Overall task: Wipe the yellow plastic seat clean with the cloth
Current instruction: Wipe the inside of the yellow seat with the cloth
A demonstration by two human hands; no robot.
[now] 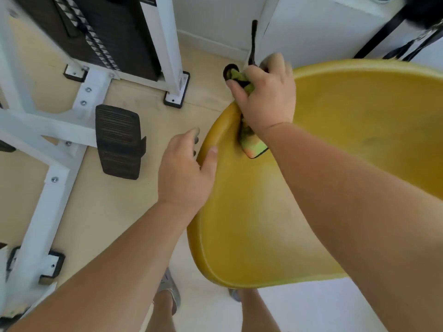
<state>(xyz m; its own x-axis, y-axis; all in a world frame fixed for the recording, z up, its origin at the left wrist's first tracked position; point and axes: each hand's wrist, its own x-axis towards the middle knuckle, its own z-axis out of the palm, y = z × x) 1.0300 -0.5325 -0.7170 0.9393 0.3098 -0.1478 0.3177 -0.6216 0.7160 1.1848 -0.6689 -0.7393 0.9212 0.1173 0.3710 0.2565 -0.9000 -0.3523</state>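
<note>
A: Head view. Right hand (pixel 266 97), where against the yellow seat (pixel 263 212)?

B: Pressed on the seat's left rim, at its far end. Fingers clamped round the cloth (pixel 254 144), knuckles up, forearm crossing the bowl from the near right.

A: Lie of the cloth?

B: Bunched under the palm. One end poking out past the fingertips, the other trailing below the wrist. Long axis roughly along the rim.

A: Rest of the seat, which way from that hand?

B: Right of it and back toward the wrist: broad bowl, then the near lip. Likely next stroke a pull down the rim, or a sweep rightward into the bowl. Judgement only.

A: Left hand (pixel 187 173)?

B: Wrist-ward of the right hand, on the same rim, clear of the cloth. Thumb on top, fingers hooked over the outer edge, gripping the seat. Probably steadying it.

A: Beyond the left hand?

B: Black pedal (pixel 117 140) and white machine frame (pixel 60 164), well apart from the seat.
</note>
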